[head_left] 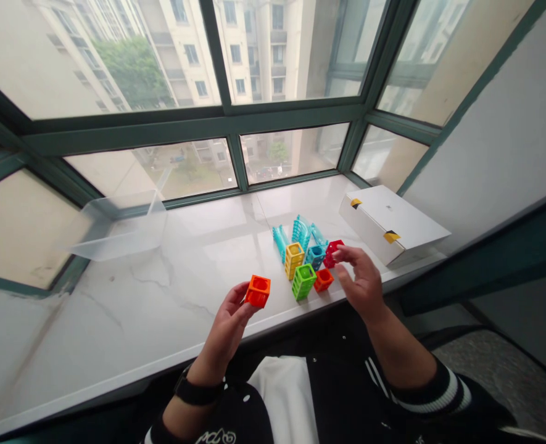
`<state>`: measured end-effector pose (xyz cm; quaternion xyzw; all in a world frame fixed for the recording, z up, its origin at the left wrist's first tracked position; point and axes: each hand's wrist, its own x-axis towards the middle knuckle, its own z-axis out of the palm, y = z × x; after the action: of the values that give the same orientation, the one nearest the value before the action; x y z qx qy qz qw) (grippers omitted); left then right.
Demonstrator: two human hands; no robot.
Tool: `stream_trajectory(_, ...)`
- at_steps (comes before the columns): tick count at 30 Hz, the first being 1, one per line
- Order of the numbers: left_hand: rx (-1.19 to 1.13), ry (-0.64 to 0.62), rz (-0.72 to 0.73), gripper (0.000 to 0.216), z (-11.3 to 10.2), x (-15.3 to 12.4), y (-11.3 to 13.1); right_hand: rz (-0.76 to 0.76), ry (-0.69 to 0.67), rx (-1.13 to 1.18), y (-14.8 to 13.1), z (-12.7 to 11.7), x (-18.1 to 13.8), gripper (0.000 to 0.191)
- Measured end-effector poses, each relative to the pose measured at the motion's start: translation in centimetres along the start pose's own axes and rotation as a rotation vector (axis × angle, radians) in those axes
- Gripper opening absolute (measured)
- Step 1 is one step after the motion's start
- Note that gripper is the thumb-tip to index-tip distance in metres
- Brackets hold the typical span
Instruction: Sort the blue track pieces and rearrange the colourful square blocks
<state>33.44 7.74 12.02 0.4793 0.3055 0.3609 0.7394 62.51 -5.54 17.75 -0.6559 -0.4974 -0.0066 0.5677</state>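
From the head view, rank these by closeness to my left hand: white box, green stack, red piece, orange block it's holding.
1. Orange block: in your left hand.
2. Green stack: right of it.
3. Red piece: farther right, beside your right hand.
4. White box: farthest right.

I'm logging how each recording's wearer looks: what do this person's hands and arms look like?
Both the left hand and right hand are bare, without gloves. The left wrist wears a black band; the right wrist has none. The dark right sleeve ends in a ribbed cuff with white stripes; little of the left sleeve shows.
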Motion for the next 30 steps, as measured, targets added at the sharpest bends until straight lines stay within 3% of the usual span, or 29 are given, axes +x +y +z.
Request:
stream_trajectory(3, 0.023, -0.089, 0.117, 0.049, 1.3, -1.2, 1.6, -0.200, -0.258, 0.149, -3.7, 2.8, -0.2, 0.047)
stream_trajectory(7, 0.092, -0.169, 0.298, 0.049, 2.3, -2.3, 3.6, -0.257, -0.456, 0.299, -6.7, 5.8, -0.3, 0.068)
stream_trajectory(11, 0.136, -0.191, 0.362, 0.046, 3.1, -2.5, 4.3, -0.228, -0.477, 0.429, -7.8, 7.1, -0.2, 0.049)
stream_trajectory(15, 0.166, -0.208, 0.361, 0.045, 3.3, -2.3, 4.1, -0.166, -0.522, 0.497, -7.7, 6.8, -0.1, 0.040)
stream_trajectory(21, 0.193, -0.215, 0.323, 0.045, 3.1, -1.9, 3.5, -0.159, -0.536, 0.458, -7.0, 6.3, -0.2, 0.042)
stream_trajectory(27, 0.137, -0.289, 0.278, 0.062, 2.4, -1.8, 3.1, -0.236, -0.538, 0.381, -6.5, 6.4, -0.2, 0.049)
stream_trajectory(30, 0.144, -0.264, 0.287, 0.055, 2.3, -1.7, 2.9, -0.251, -0.554, 0.354, -6.3, 6.6, -0.3, 0.056)
